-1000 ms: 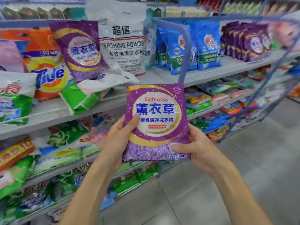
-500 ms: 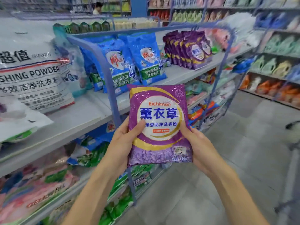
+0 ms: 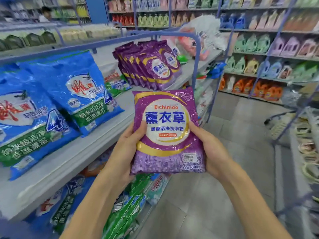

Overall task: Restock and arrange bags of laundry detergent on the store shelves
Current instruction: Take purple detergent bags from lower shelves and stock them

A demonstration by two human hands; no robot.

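Gripping one purple lavender detergent bag [image 3: 165, 131] by its side edges, left hand [image 3: 122, 152] and right hand [image 3: 214, 152] curl round it; two blue bags [image 3: 82, 87] left of them, purple row [image 3: 155, 69] beyond, bare shelf [image 3: 126, 100] between.

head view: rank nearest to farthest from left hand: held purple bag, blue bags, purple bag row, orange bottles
1. held purple bag, gripped by the left hand
2. blue bags, just left
3. purple bag row, farther ahead
4. orange bottles, far right background
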